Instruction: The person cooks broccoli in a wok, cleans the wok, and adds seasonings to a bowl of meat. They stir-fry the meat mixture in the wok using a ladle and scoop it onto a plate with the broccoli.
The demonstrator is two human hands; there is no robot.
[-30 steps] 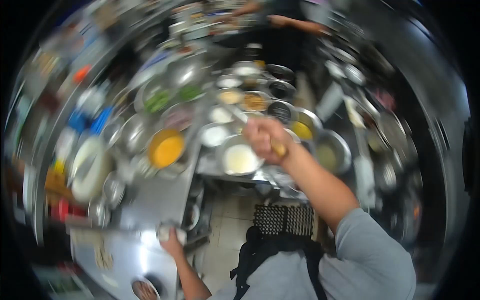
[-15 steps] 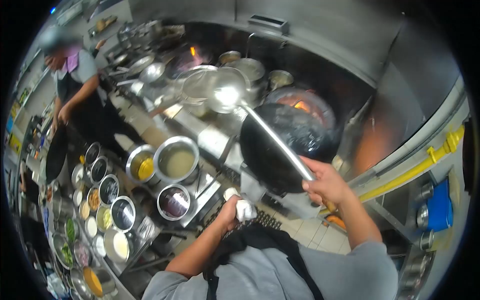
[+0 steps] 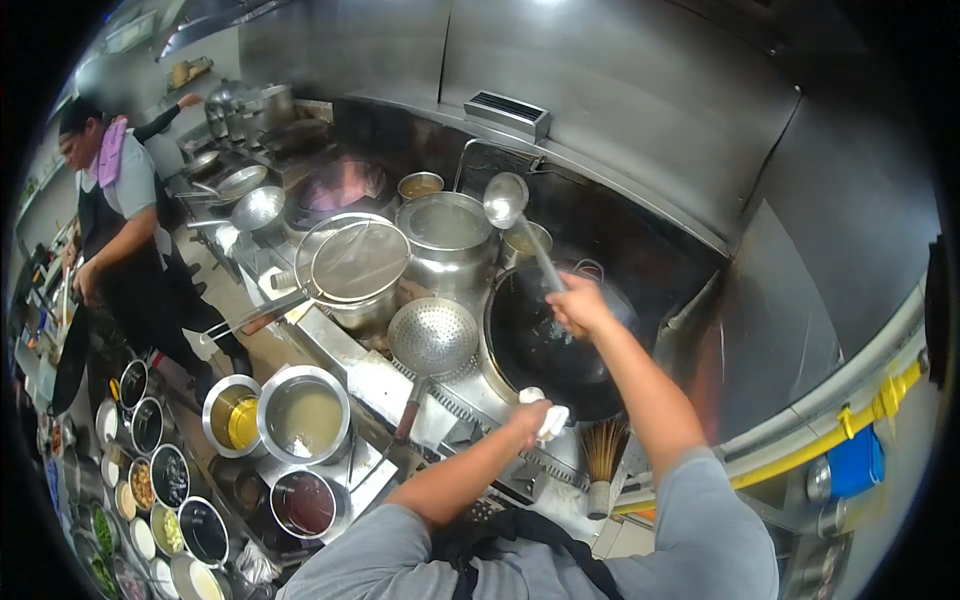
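Note:
My right hand (image 3: pixel 580 305) is closed round the handle of a metal ladle (image 3: pixel 507 200), whose bowl is raised up and to the left, above the stove. Below it a large black wok (image 3: pixel 540 350) sits on the burner, dark inside with a few shiny spots. My left hand (image 3: pixel 535 422) grips a folded white cloth (image 3: pixel 553 421) at the wok's near edge. A perforated strainer (image 3: pixel 434 337) lies just left of the wok. To the right of my left hand stands a bamboo brush (image 3: pixel 603 455).
A wire strainer (image 3: pixel 361 260) rests over a pot, beside a large lidded pot (image 3: pixel 445 222). Steel pots of yellow (image 3: pixel 240 422) and cloudy liquid (image 3: pixel 305 415) stand at the left, with several ingredient containers. A co-worker (image 3: pixel 125 220) stands further left. A yellow pipe (image 3: pixel 850 420) runs at the right.
The view has swung from the ingredient counter to the stove. My left hand with the cloth has moved up to the wok's near edge. The ladle is now over the back of the stove.

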